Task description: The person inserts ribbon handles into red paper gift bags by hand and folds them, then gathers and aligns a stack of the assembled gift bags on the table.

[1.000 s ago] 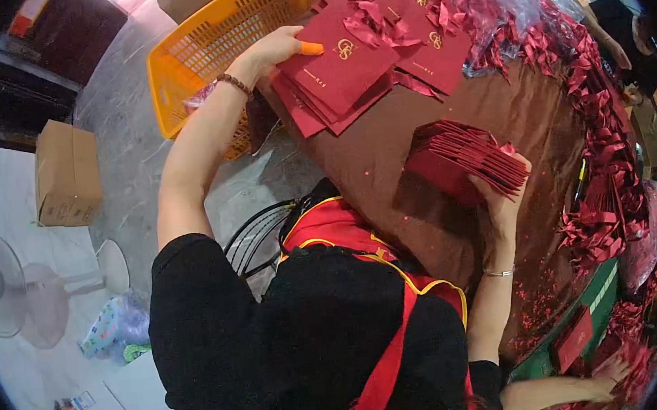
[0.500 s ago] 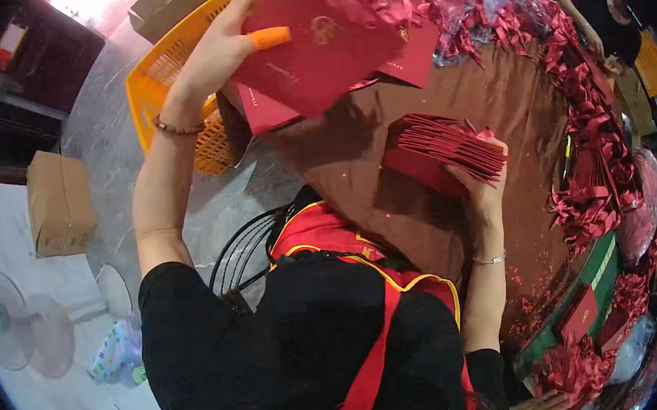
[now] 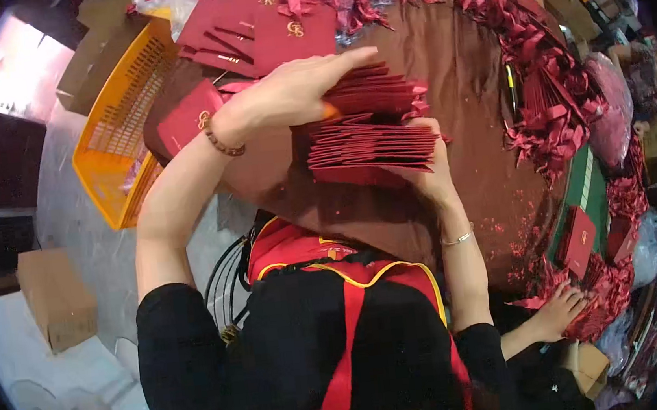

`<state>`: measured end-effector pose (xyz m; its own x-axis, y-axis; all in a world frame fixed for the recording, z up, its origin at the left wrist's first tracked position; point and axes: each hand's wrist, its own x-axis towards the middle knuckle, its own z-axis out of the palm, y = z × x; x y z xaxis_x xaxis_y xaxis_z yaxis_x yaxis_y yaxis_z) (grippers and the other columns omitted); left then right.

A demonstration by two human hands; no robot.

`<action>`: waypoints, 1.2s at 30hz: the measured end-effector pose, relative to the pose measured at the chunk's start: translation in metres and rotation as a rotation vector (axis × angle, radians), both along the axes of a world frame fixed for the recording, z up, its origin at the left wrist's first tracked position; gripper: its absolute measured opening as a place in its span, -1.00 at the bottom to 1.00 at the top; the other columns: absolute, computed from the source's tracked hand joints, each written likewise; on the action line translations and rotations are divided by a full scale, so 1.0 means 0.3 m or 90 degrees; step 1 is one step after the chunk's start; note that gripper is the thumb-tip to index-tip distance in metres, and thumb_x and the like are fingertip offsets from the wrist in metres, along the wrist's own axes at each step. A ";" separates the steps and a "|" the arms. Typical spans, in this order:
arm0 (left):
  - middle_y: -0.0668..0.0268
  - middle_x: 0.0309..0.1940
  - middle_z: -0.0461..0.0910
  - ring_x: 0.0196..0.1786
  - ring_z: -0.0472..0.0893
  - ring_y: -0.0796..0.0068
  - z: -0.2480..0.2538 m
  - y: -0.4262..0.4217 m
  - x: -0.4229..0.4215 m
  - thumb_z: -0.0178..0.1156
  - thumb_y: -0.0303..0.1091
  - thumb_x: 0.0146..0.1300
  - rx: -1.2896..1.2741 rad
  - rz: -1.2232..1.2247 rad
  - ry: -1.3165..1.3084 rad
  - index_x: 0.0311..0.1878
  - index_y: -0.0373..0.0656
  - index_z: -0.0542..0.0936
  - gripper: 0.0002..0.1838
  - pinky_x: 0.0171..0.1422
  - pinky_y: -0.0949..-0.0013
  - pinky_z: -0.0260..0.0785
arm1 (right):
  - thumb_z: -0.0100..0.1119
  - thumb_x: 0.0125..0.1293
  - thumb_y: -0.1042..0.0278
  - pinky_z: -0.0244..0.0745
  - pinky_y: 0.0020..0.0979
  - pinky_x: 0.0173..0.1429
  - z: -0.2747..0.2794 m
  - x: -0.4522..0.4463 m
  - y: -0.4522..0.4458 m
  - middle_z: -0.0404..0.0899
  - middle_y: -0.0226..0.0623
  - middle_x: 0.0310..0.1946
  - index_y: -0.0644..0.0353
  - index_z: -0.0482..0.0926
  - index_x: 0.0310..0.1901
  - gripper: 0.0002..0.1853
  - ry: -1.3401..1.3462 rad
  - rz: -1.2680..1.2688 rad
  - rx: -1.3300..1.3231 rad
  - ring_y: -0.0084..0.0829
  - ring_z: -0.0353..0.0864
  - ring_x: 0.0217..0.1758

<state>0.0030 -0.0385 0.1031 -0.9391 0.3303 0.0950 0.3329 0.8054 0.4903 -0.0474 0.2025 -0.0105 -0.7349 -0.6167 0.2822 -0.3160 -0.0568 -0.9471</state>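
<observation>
My left hand (image 3: 298, 89), with an orange cover on its thumb, grips a bundle of red paper packets (image 3: 377, 93) from the left, fingers along its top. Directly below, my right hand (image 3: 433, 159) is closed round the right end of a second stack of flat-folded red packets (image 3: 370, 145), their layered edges facing me. The two bundles are close together; whether they touch is hard to tell. Beyond my left hand lie flat red packets with gold print (image 3: 292, 30), some with ribbon bows. Another red packet (image 3: 186, 120) lies left of my left wrist.
An orange plastic basket (image 3: 114, 154) stands at the left beside the brown-covered table (image 3: 495, 213). Red ribbon bows (image 3: 555, 92) line the far and right edges. Another person's hand (image 3: 557, 317) rests at the lower right near a red packet (image 3: 579, 240). Cardboard box (image 3: 57, 298) at the left.
My left hand has come down from the far left packets to the stack, beside my right hand. My right hand has shifted slightly left with its stack. The camera view has turned.
</observation>
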 end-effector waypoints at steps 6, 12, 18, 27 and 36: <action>0.06 0.22 0.33 0.28 0.33 0.25 -0.002 -0.044 0.059 0.34 -0.49 -0.06 0.189 0.045 -0.071 0.40 -0.08 0.00 -0.03 0.36 0.28 0.15 | 0.55 -0.29 0.33 0.30 -0.26 0.17 -0.003 -0.027 0.006 0.40 -0.23 -0.06 0.20 0.38 -0.12 -0.35 0.239 -0.043 0.059 -0.29 0.36 0.11; 0.20 0.07 0.49 0.16 0.44 0.42 -0.120 -0.047 0.092 0.32 -0.52 0.00 0.539 0.096 -0.072 0.17 -0.27 0.37 -0.40 0.26 0.38 0.27 | 0.57 -0.33 0.26 -0.01 -0.09 0.39 0.010 -0.022 0.003 -0.05 -0.03 0.30 0.20 0.43 -0.12 -0.33 0.209 -0.057 0.073 -0.06 -0.04 0.38; 0.32 -0.22 0.60 -0.11 0.54 0.62 -0.157 0.017 0.038 0.16 -0.47 0.21 0.595 0.041 -0.132 -0.10 -0.31 0.55 -0.79 0.00 0.55 0.38 | 0.59 -0.28 0.24 0.14 -0.16 0.35 0.002 -0.020 -0.031 -0.17 0.07 0.38 0.16 0.26 -0.06 -0.24 0.133 -0.066 -0.001 -0.08 0.13 0.35; 0.26 -0.24 0.48 -0.17 0.54 0.50 -0.230 0.037 0.043 -0.20 -0.32 0.41 0.806 0.081 -0.054 0.15 -0.15 0.28 -0.70 0.00 0.46 0.40 | 0.57 -0.28 0.46 0.24 -0.27 0.32 0.018 -0.013 -0.041 0.17 -0.20 0.24 0.07 -0.19 0.35 0.23 -0.016 0.021 -0.053 -0.35 0.32 0.22; 0.13 -0.06 0.46 0.04 0.49 0.31 -0.325 0.054 0.095 -0.31 0.17 0.37 1.023 0.130 0.047 0.25 -0.13 0.20 -0.39 0.16 0.25 0.36 | 0.56 -0.33 0.54 0.24 -0.26 0.34 0.001 -0.028 -0.047 0.24 -0.24 0.21 0.11 0.03 0.26 0.08 -0.013 0.075 -0.109 -0.34 0.28 0.26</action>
